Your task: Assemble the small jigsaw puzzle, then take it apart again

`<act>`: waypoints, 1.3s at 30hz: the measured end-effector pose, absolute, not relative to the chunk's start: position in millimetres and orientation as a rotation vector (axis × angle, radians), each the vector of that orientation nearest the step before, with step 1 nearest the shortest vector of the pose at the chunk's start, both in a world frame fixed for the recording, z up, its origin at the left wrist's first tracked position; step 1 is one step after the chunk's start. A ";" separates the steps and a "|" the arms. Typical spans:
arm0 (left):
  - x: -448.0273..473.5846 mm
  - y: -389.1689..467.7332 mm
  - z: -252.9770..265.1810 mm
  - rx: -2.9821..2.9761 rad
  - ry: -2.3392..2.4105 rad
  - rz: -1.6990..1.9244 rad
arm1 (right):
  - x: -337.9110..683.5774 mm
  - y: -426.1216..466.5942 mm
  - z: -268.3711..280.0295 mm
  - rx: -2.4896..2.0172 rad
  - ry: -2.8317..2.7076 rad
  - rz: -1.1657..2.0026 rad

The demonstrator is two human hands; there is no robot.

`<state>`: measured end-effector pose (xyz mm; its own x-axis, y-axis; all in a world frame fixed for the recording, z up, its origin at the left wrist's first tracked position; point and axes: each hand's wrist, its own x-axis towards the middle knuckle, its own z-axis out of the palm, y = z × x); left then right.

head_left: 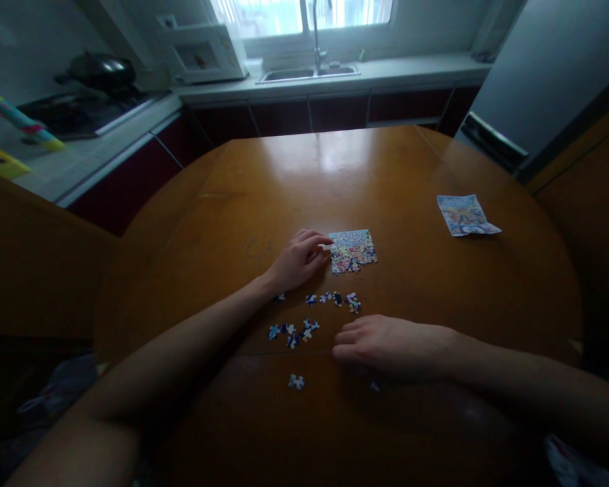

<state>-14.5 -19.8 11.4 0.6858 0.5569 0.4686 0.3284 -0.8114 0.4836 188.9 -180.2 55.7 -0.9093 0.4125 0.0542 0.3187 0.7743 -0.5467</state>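
Note:
A partly assembled jigsaw puzzle lies on the table, its lower edge uneven. My left hand rests at its left side, index finger stretched to the puzzle's edge and the other fingers loosely bent. Below the puzzle runs a row of loose jigsaw pieces. A looser cluster of jigsaw pieces lies nearer me, with a few joined-looking pieces closer still. My right hand is low over the table right of the cluster, fingers curled together; whatever is under them is hidden. A small piece shows beneath its wrist.
The round wooden table fills the middle. A creased picture sheet lies on its right. Beyond are a counter with a sink, a white microwave, a wok on a stove, and a fridge at right.

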 end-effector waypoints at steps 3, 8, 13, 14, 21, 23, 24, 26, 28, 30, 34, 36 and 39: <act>-14.6 -21.3 14.0 2.539 0.630 0.929 | 194.3 -169.5 51.7 -0.678 -2.484 0.970; -11.4 -32.3 24.6 2.524 0.420 1.139 | 203.7 -144.3 37.7 -1.033 -1.661 0.881; -6.8 -47.4 34.8 2.621 0.288 1.149 | 201.2 -139.0 29.7 -1.050 -1.393 0.896; -6.1 -49.6 35.8 2.633 0.286 1.160 | 199.8 -140.1 29.0 -1.040 -1.407 0.882; -5.9 -53.6 33.4 2.696 0.373 1.149 | 195.8 -144.5 26.6 -1.016 -1.441 0.859; -6.7 -53.5 32.1 2.695 0.410 1.116 | 195.9 -144.4 27.1 -1.034 -1.437 0.866; -7.1 -53.5 31.6 2.692 0.417 1.108 | 195.9 -144.4 27.6 -1.042 -1.438 0.867; -7.4 -53.7 31.1 2.684 0.412 1.111 | 195.7 -144.7 28.6 -1.055 -1.442 0.867; -7.4 -53.8 31.2 2.680 0.403 1.119 | 195.4 -145.0 29.3 -1.055 -1.447 0.868; -7.2 -54.0 31.5 2.680 0.406 1.124 | 195.3 -145.2 29.2 -1.046 -1.452 0.866; -7.3 -53.8 32.3 2.666 0.443 1.097 | 196.8 -144.0 28.2 -1.031 -1.492 0.831; -7.5 -53.4 33.0 2.647 0.449 1.073 | 198.2 -142.9 28.4 -1.042 -1.540 0.767; -7.1 -52.5 34.1 2.597 0.418 1.056 | 199.5 -141.6 29.5 -1.063 -1.603 0.682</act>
